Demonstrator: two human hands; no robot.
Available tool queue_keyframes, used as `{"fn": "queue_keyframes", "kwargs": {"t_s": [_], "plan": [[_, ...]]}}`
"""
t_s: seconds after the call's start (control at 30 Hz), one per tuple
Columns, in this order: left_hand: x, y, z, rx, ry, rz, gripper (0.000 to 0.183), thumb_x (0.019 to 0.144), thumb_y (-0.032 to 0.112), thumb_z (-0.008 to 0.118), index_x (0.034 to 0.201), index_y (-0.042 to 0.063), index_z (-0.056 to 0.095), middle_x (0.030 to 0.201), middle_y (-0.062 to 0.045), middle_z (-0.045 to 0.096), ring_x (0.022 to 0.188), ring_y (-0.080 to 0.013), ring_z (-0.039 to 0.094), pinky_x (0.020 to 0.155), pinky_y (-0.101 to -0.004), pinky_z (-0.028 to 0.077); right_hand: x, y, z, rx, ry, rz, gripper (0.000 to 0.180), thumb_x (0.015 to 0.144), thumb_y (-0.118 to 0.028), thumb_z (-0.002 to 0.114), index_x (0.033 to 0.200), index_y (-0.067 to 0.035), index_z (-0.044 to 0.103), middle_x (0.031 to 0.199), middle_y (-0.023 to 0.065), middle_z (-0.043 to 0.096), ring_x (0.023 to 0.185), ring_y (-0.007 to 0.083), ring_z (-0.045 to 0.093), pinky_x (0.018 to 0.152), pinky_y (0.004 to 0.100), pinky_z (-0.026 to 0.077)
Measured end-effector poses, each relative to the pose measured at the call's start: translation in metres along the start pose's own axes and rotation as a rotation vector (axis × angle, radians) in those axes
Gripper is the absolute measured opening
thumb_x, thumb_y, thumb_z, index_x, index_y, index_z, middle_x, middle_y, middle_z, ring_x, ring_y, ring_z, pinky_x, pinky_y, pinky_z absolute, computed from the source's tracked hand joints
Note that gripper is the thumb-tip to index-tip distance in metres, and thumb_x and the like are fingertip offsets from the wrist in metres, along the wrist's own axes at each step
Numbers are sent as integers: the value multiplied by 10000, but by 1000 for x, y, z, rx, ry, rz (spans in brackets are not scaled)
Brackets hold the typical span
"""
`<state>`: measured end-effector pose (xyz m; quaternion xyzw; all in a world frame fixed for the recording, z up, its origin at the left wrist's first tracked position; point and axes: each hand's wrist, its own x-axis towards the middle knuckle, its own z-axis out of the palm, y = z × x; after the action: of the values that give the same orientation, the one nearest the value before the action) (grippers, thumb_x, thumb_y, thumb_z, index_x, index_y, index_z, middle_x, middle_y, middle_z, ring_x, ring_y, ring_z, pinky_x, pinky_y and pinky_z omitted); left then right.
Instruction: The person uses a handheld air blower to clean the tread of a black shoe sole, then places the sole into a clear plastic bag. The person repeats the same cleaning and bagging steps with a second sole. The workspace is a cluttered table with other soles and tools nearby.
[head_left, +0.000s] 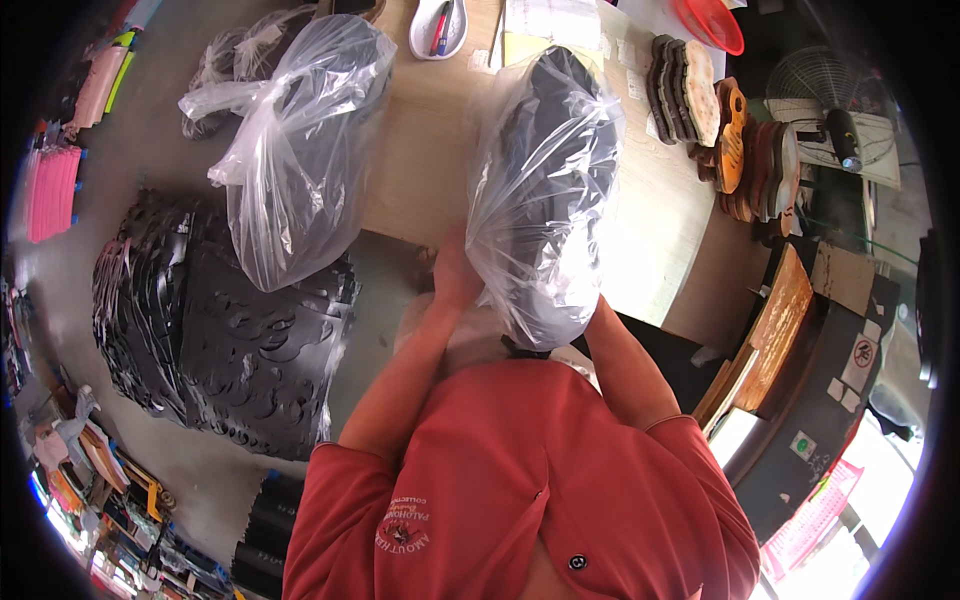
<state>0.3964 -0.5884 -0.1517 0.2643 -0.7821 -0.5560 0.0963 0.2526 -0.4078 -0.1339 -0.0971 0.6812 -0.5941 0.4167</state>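
Observation:
A clear plastic bag (544, 202) packed with dark pieces lies lengthwise before me, its near end overhanging the table edge by my waist. My left hand (456, 266) grips the bag's left side, where creases in the film run together; the fingertips are hidden. My right hand (598, 306) is at the near right side of the same bag, mostly covered by it, so its fingers do not show. To the left, a second filled clear bag (307, 150) with a knotted neck rests partly over the table's left edge.
Stacked black cut-out sheets (255, 337) stand at the left below the table (420, 150). A white tray (438, 30) holds pens at the back. Stacked sole-shaped pieces (682, 90) line the right side, near a fan (836, 112) and a red basin (711, 26).

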Motion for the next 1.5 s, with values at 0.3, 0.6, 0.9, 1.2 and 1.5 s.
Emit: {"fn": "queue_keyframes", "kwargs": {"t_s": [0.3,0.6,0.9,1.2,1.5], "plan": [[-42,-49,7,99,-43,-198,414,940,316,712,1223,22,640,1089,-290,707,1050,-521,659,879,-568,542,-47,30,-6,120,-11,105,383,1073,-204,529,1378,18,594,1281,168,700,1159,277,686,1027,391,551],[-61,-77,-27,418,-129,-340,184,987,211,626,1025,32,623,859,-260,716,853,-518,686,751,-596,540,-65,42,-6,252,13,147,352,1071,-175,516,1353,17,604,1261,160,706,1135,266,694,1014,384,562],[-51,-22,-58,380,-44,76,415,912,270,713,1265,70,630,1248,-207,681,1178,-381,638,939,-531,524,-88,37,-8,574,-22,247,325,1070,-146,502,1328,17,614,1240,153,713,1112,256,702,1001,377,573],[-36,24,-37,223,-357,327,133,889,170,699,946,50,707,927,-167,716,897,-401,680,800,-526,545,-89,60,-5,1703,-62,502,302,1069,-118,488,1303,17,624,1220,145,719,1088,246,709,988,370,584],[-41,-16,-21,244,-379,389,146,840,160,662,871,26,712,946,-187,717,891,-415,683,792,-521,568,-70,71,5,2062,-62,584,284,1068,-89,474,1278,16,634,1200,137,726,1064,236,717,975,363,595]]}}
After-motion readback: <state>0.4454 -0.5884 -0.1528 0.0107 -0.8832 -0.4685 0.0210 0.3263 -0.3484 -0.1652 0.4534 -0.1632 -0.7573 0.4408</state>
